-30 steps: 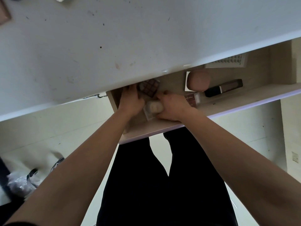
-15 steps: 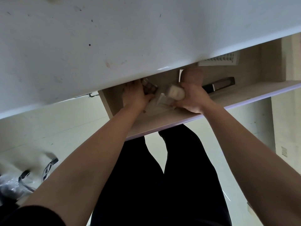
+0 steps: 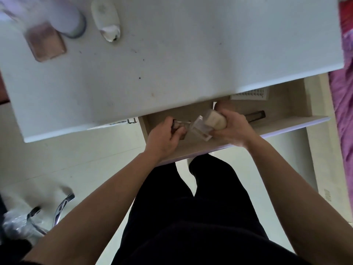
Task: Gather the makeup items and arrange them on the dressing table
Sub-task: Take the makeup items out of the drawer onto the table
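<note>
Both hands are inside the open drawer (image 3: 286, 122) under the white dressing table (image 3: 172, 54). My right hand (image 3: 232, 129) grips a beige foundation bottle (image 3: 214, 120) together with a flat clear-cased compact (image 3: 200, 129), lifted above the drawer floor. My left hand (image 3: 164, 136) curls round a small dark eyeshadow palette (image 3: 177, 127) at the drawer's left end. A dark lipstick tube (image 3: 256, 114) and a white lash tray (image 3: 250, 94) lie in the drawer to the right. A pink round item (image 3: 221, 106) sits partly hidden behind my right hand.
On the tabletop at the far left stand a blurred pale bottle (image 3: 65, 18), a pink square compact (image 3: 45, 44) and a white oval case (image 3: 106, 18). A pink cloth (image 3: 343, 92) hangs at the right. Chair legs (image 3: 61, 207) and a plastic bag (image 3: 15, 224) lie on the floor, lower left.
My right hand has lifted the beige bottle and clear compact and carried them right. My left hand has closed round the dark palette. The view tilted up, showing more tabletop.
</note>
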Motion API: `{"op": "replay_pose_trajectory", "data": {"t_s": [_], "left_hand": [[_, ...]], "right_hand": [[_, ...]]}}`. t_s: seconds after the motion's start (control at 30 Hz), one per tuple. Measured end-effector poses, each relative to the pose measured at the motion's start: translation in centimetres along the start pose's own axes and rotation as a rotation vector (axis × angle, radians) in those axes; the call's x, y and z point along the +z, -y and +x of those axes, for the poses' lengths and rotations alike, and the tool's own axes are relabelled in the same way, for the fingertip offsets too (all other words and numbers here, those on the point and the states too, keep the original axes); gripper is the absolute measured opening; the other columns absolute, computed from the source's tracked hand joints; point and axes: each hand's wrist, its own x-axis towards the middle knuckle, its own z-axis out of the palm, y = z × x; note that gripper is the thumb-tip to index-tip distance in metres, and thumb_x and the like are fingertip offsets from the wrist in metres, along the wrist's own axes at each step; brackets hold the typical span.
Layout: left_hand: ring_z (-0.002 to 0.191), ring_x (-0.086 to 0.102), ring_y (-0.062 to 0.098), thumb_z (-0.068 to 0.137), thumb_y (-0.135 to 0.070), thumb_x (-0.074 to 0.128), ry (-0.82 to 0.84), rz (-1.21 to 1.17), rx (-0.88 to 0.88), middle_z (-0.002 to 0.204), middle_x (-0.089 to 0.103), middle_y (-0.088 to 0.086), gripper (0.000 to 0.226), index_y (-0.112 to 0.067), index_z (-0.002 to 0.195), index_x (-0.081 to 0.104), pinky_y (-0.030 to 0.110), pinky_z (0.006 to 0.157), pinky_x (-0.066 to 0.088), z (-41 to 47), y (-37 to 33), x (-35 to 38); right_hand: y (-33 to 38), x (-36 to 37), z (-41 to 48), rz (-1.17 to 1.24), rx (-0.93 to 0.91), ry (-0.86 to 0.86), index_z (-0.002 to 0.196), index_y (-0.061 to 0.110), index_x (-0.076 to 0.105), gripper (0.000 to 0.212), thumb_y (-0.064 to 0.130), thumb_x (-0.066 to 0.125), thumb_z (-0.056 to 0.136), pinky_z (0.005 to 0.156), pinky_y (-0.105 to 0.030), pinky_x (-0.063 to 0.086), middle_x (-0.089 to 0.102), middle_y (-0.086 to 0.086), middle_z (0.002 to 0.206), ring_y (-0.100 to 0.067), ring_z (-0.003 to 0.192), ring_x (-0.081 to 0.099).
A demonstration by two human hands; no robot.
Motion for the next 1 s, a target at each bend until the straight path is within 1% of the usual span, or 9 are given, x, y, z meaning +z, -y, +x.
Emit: {"op": "replay_pose_trajectory", "data": {"t_s": [0.17, 0.3, 0.4, 0.53, 0.63, 0.73, 0.8, 0.87, 1.0], "left_hand": [[0.066, 0.045, 0.015, 0.091, -0.035, 0.059, -0.202, -0.103, -0.057, 0.07, 0.046, -0.013, 0.022, -0.021, 0.086, 0.043, 0.031, 0.057, 0.03, -0.4, -0.8, -6.6], [0.072, 0.054, 0.019, 0.089, -0.03, 0.061, -0.36, -0.296, -0.329, 0.077, 0.058, -0.002, 0.02, -0.011, 0.088, 0.055, 0.03, 0.063, 0.041, 1.5, 1.0, -11.9], [0.077, 0.056, 0.02, 0.089, -0.032, 0.059, -0.408, -0.396, -0.477, 0.085, 0.062, 0.001, 0.023, -0.009, 0.093, 0.06, 0.03, 0.063, 0.041, 3.4, 3.6, -15.4], [0.074, 0.053, 0.018, 0.09, -0.032, 0.056, -0.386, -0.406, -0.51, 0.08, 0.06, -0.002, 0.022, -0.01, 0.089, 0.061, 0.027, 0.055, 0.035, 4.9, 7.0, -19.2], [0.085, 0.058, 0.019, 0.091, -0.032, 0.057, -0.377, -0.379, -0.518, 0.094, 0.063, 0.0, 0.025, -0.011, 0.105, 0.061, 0.028, 0.062, 0.04, 5.5, 8.9, -21.4], [0.098, 0.055, 0.02, 0.089, -0.029, 0.063, -0.426, -0.436, -0.567, 0.115, 0.054, 0.002, 0.044, -0.013, 0.128, 0.049, 0.03, 0.077, 0.043, 6.0, 10.3, -23.2], [0.107, 0.051, 0.021, 0.086, -0.029, 0.066, -0.465, -0.452, -0.614, 0.126, 0.044, 0.005, 0.056, -0.014, 0.134, 0.043, 0.034, 0.087, 0.046, 6.5, 11.0, -24.1], [0.117, 0.048, 0.024, 0.085, -0.024, 0.066, -0.507, -0.471, -0.645, 0.133, 0.038, 0.008, 0.055, -0.014, 0.133, 0.042, 0.041, 0.095, 0.048, 6.8, 11.4, -24.7], [0.107, 0.051, 0.024, 0.086, -0.005, 0.058, -0.571, -0.526, -0.653, 0.134, 0.033, 0.01, 0.045, -0.012, 0.128, 0.042, 0.036, 0.082, 0.051, 7.0, 11.5, -25.6]], "right_hand": [[6.1, -1.2, -0.8, 0.267, 0.025, -0.098, 0.102, 0.022, 0.065, 0.041, 0.028, 0.088, 0.069, 0.072, -0.032, 0.053, 0.07, 0.004, 0.089, -0.015, 0.081, 0.065], [12.2, -0.1, 1.4, 0.44, 0.129, -0.132, 0.11, 0.019, 0.062, 0.044, 0.031, 0.083, 0.073, 0.072, -0.033, 0.056, 0.068, 0.001, 0.097, -0.016, 0.085, 0.065], [16.4, 1.5, 3.6, 0.543, 0.178, -0.088, 0.112, 0.013, 0.061, 0.043, 0.027, 0.083, 0.077, 0.062, -0.03, 0.053, 0.065, -0.003, 0.089, -0.016, 0.072, 0.06], [21.0, 4.4, 6.1, 0.628, 0.205, -0.059, 0.109, 0.011, 0.062, 0.041, 0.025, 0.082, 0.077, 0.057, -0.027, 0.049, 0.063, -0.005, 0.085, -0.016, 0.066, 0.055], [23.9, 6.4, 7.7, 0.642, 0.203, -0.048, 0.105, 0.012, 0.062, 0.04, 0.027, 0.083, 0.075, 0.058, -0.028, 0.049, 0.063, -0.005, 0.082, -0.016, 0.065, 0.055], [26.4, 7.9, 8.8, 0.599, 0.16, -0.004, 0.106, 0.016, 0.058, 0.041, 0.031, 0.082, 0.077, 0.065, -0.031, 0.052, 0.066, -0.003, 0.085, -0.017, 0.071, 0.059], [27.4, 8.8, 9.3, 0.532, 0.136, -0.012, 0.108, 0.02, 0.057, 0.043, 0.037, 0.081, 0.076, 0.068, -0.033, 0.053, 0.068, -0.003, 0.093, -0.019, 0.08, 0.063], [28.0, 9.4, 9.6, 0.499, 0.129, -0.044, 0.11, 0.02, 0.056, 0.046, 0.039, 0.08, 0.075, 0.067, -0.032, 0.05, 0.065, -0.004, 0.101, -0.02, 0.086, 0.063], [28.2, 9.2, 9.6, 0.354, 0.118, -0.089, 0.119, 0.015, 0.054, 0.051, 0.04, 0.069, 0.077, 0.085, -0.043, 0.053, 0.052, -0.006, 0.115, -0.023, 0.1, 0.057]]}}
